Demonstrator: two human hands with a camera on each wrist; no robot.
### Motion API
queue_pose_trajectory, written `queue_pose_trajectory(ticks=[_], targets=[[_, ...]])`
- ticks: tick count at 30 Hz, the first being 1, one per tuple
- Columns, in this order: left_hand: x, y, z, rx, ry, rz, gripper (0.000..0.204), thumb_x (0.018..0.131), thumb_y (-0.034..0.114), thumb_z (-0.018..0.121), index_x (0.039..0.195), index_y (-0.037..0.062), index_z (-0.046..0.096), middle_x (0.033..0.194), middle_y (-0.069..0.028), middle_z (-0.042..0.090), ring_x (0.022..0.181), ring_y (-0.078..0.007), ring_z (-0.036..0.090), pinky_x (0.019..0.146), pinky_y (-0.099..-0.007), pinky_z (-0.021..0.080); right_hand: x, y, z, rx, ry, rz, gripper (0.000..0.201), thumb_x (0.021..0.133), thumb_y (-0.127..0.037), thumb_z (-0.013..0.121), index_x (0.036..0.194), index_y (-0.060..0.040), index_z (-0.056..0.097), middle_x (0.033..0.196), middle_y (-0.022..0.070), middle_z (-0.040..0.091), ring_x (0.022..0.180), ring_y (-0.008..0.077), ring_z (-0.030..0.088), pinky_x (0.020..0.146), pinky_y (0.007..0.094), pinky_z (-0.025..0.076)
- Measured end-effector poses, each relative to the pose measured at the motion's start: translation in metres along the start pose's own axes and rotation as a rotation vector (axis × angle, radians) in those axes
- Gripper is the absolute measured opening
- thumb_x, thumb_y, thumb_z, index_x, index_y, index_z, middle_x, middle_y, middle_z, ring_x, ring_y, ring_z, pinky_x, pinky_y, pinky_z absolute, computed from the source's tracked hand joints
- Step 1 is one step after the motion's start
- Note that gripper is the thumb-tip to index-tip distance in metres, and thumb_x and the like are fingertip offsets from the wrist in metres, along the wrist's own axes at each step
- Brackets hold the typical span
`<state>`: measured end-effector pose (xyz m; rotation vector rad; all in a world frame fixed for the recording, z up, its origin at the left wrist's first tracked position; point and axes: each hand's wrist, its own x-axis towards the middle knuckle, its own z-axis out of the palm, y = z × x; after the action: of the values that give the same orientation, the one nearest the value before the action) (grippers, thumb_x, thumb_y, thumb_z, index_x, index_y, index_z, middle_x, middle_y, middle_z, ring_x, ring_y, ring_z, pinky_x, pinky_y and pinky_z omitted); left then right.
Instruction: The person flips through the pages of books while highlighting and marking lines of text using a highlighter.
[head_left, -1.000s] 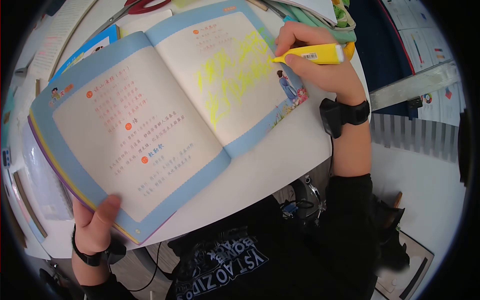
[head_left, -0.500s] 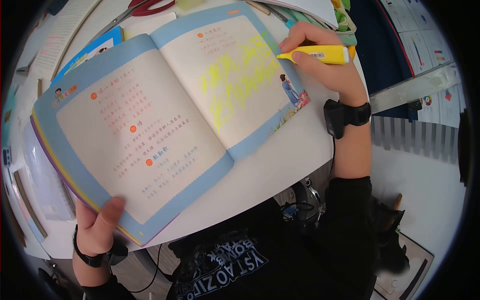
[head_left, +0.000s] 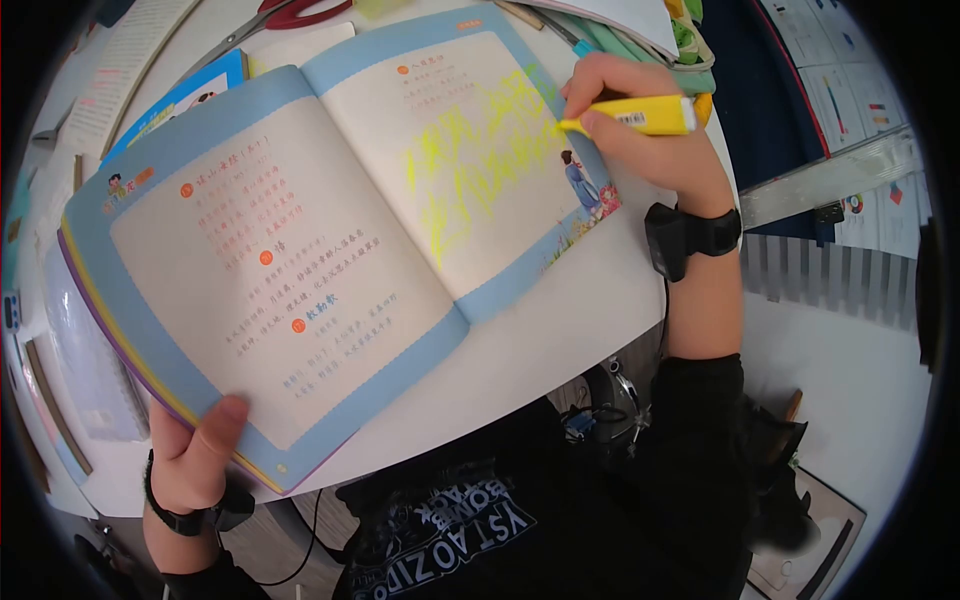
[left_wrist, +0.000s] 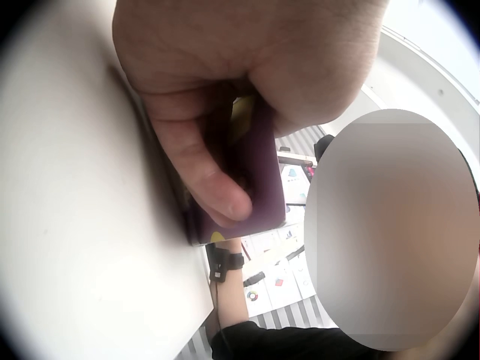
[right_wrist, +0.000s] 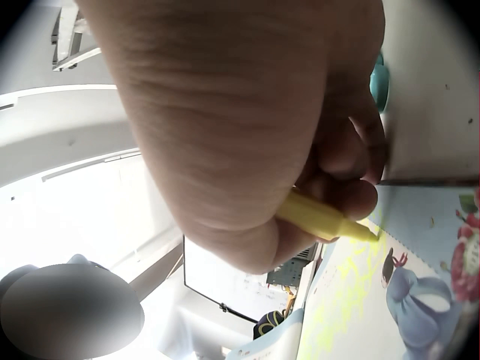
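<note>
An open book [head_left: 330, 370] with blue page borders lies tilted across the white table. My left hand [head_left: 195, 450] grips its lower left corner, thumb on top of the page and fingers beneath; in the left wrist view the fingers curl under the purple cover [left_wrist: 262, 180]. Between thumb and fingers my right hand [head_left: 650, 125] pinches a yellow highlighter [head_left: 650, 114]. Its tip [right_wrist: 371, 235] is at the right page's edge, just above a printed figure in blue [head_left: 578, 178]. Bright yellow strokes [head_left: 470, 150] cover much of the right page's middle.
Behind the book lie red-handled scissors [head_left: 300, 14], a blue booklet [head_left: 190, 95] and a printed sheet [head_left: 120, 75]. A green pouch [head_left: 690, 65] sits beyond the right hand. A clear plastic package [head_left: 105, 380] lies left of the book. The table's front edge runs near the body.
The book has shifted slightly right, the left hand moving with it. The highlighter tip has moved a little right and down along the page edge, with yellow strokes now reaching there.
</note>
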<state>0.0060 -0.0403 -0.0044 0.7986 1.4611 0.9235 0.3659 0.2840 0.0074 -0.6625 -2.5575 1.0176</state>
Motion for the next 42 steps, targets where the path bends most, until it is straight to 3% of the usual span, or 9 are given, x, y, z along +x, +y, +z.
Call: queue_pose_trajectory(ticks=[6, 18, 20, 26, 29, 33, 37, 39, 42], targets=[[0.002, 0.0, -0.002, 0.009, 0.003, -0.018, 0.062, 0.096, 0.021, 0.068, 0.149, -0.0014, 0.046, 0.138, -0.0083, 0.061, 0.123, -0.0176, 0.056, 0.106, -0.0354, 0.044, 0.002, 0.006, -0.003, -0.036, 0.117, -0.043, 0.008, 0.089, -0.01, 0.064, 0.093, -0.0034, 0.063, 0.086, 0.0001, 0.062, 0.079, 0.0101, 0.055, 0.07, 0.0262, 0.045], [0.001, 0.0, 0.001, -0.002, 0.024, -0.001, 0.062, 0.097, 0.023, 0.069, 0.149, -0.0009, 0.046, 0.137, -0.0081, 0.061, 0.123, -0.0177, 0.056, 0.105, -0.0351, 0.044, 0.0, 0.007, -0.009, -0.081, 0.007, 0.018, 0.006, 0.092, -0.007, 0.062, 0.093, -0.0015, 0.063, 0.093, 0.0039, 0.062, 0.087, 0.0121, 0.057, 0.078, 0.0266, 0.045], [0.001, 0.001, 0.001, -0.019, 0.031, 0.001, 0.062, 0.096, 0.022, 0.069, 0.149, -0.0009, 0.046, 0.137, -0.0081, 0.061, 0.123, -0.0177, 0.056, 0.105, -0.035, 0.044, 0.001, 0.008, -0.004, -0.082, 0.108, -0.007, 0.008, 0.087, -0.01, 0.064, 0.09, -0.0033, 0.062, 0.084, -0.0001, 0.061, 0.078, 0.0096, 0.053, 0.07, 0.0264, 0.044], [0.001, 0.001, 0.002, 0.003, 0.044, 0.0, 0.062, 0.096, 0.021, 0.069, 0.149, -0.0011, 0.046, 0.137, -0.008, 0.062, 0.123, -0.0178, 0.056, 0.107, -0.0352, 0.043, 0.003, 0.004, -0.003, -0.068, 0.11, -0.005, 0.009, 0.087, -0.011, 0.064, 0.088, -0.0025, 0.061, 0.078, 0.0005, 0.058, 0.077, 0.0103, 0.054, 0.072, 0.0267, 0.045], [-0.003, -0.003, 0.0, 0.019, 0.025, 0.006, 0.062, 0.096, 0.021, 0.069, 0.149, -0.0012, 0.047, 0.137, -0.0081, 0.062, 0.124, -0.0181, 0.056, 0.108, -0.0355, 0.043, 0.002, 0.016, -0.012, -0.05, -0.053, -0.089, 0.01, 0.087, -0.011, 0.064, 0.085, -0.0022, 0.059, 0.076, 0.0002, 0.055, 0.077, 0.0106, 0.054, 0.072, 0.0268, 0.045], [-0.002, -0.003, 0.001, -0.001, 0.064, 0.034, 0.062, 0.097, 0.022, 0.07, 0.149, -0.0012, 0.047, 0.138, -0.0086, 0.061, 0.125, -0.0186, 0.056, 0.108, -0.0359, 0.043, 0.003, 0.002, -0.001, 0.02, 0.115, 0.033, 0.012, 0.085, -0.009, 0.062, 0.08, -0.0016, 0.054, 0.078, 0.0, 0.054, 0.078, 0.0117, 0.052, 0.077, 0.0286, 0.048], [0.002, 0.003, 0.0, -0.023, 0.0, -0.016, 0.062, 0.097, 0.021, 0.07, 0.149, -0.0013, 0.047, 0.139, -0.0089, 0.061, 0.125, -0.0191, 0.056, 0.108, -0.0362, 0.043, 0.001, 0.01, -0.01, 0.016, 0.032, 0.03, 0.012, 0.087, -0.009, 0.062, 0.081, -0.0014, 0.054, 0.078, -0.0003, 0.055, 0.078, 0.011, 0.052, 0.076, 0.0279, 0.047], [0.002, 0.003, 0.0, -0.015, 0.001, -0.007, 0.062, 0.097, 0.021, 0.07, 0.149, -0.0013, 0.047, 0.139, -0.009, 0.061, 0.125, -0.0191, 0.056, 0.108, -0.0363, 0.043, -0.001, 0.014, -0.013, 0.063, -0.017, 0.064, 0.013, 0.09, -0.014, 0.062, 0.085, -0.0019, 0.057, 0.087, 0.0048, 0.059, 0.095, 0.0181, 0.065, 0.085, 0.0322, 0.051], [0.001, 0.003, 0.0, 0.002, -0.005, -0.005, 0.061, 0.097, 0.02, 0.069, 0.149, -0.0014, 0.046, 0.139, -0.0091, 0.061, 0.125, -0.019, 0.056, 0.108, -0.0364, 0.043, 0.003, 0.012, -0.003, 0.042, 0.136, 0.008, 0.012, 0.088, -0.009, 0.062, 0.082, -0.0015, 0.054, 0.078, 0.0009, 0.055, 0.078, 0.0107, 0.054, 0.071, 0.0274, 0.044]])
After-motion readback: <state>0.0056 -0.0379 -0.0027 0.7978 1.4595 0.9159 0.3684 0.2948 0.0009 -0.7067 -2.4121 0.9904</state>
